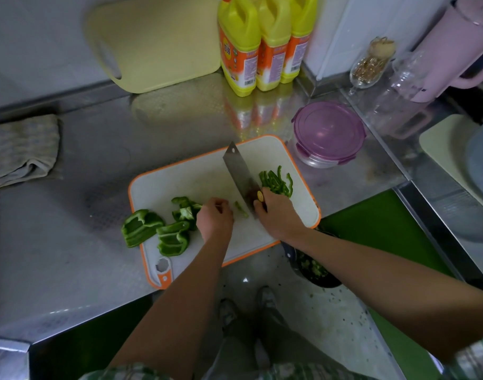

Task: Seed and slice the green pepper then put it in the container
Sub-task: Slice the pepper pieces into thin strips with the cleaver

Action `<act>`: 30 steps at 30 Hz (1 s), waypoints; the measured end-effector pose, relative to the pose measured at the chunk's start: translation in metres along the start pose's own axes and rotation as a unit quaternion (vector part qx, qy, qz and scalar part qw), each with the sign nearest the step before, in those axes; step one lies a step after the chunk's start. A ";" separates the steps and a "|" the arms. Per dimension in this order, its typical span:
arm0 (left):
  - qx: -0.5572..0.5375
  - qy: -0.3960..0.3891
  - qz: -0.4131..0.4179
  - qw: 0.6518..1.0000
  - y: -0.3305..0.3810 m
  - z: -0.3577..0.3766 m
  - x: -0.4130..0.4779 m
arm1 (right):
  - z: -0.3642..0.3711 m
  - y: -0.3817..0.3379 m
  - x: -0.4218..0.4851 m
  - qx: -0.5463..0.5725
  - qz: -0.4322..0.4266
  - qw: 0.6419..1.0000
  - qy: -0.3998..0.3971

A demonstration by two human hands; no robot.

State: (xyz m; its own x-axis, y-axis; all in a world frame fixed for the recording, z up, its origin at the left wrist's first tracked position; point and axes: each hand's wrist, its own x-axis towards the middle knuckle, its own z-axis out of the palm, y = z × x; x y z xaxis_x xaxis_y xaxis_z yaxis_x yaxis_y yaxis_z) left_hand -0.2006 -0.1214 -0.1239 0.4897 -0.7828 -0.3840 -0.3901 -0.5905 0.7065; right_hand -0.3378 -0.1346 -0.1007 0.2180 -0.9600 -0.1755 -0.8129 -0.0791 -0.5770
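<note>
Two bare hands work close together on the orange-rimmed cutting board (180,185): the left hand (215,218) has its fingers curled narrow, pinning a pepper piece (186,211), while the right hand (276,212) is wrapped tight round the cleaver (240,176), so a slipping blade could nick those fingertips, which lie just beside the edge. Beyond the right fingers lie the cut pepper strips (277,181), and farther off the purple-lidded container (328,134) is closed, so strips cannot go in yet. The left fingertips are hidden, and the dark bowl (314,270) under the right forearm is half covered.

Green pepper chunks (158,229), strips (277,181); lidded container (328,134)
</note>
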 end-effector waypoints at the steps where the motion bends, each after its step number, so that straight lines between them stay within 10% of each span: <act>1: 0.015 0.001 0.012 1.000 -0.001 -0.002 -0.001 | 0.001 -0.004 -0.001 0.003 -0.007 1.000 -0.005; 30: 0.222 0.143 0.087 0.961 -0.025 -0.063 -0.011 | 0.002 -0.001 -0.005 0.008 0.048 0.999 -0.005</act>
State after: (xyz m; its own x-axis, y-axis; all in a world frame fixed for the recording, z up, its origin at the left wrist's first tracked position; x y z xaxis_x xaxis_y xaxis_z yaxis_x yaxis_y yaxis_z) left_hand -0.1473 -0.0863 -0.1001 0.5575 -0.8281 -0.0591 -0.7475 -0.5316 0.3982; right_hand -0.3377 -0.1290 -0.1006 0.1449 -0.9605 -0.2377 -0.8213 0.0173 -0.5703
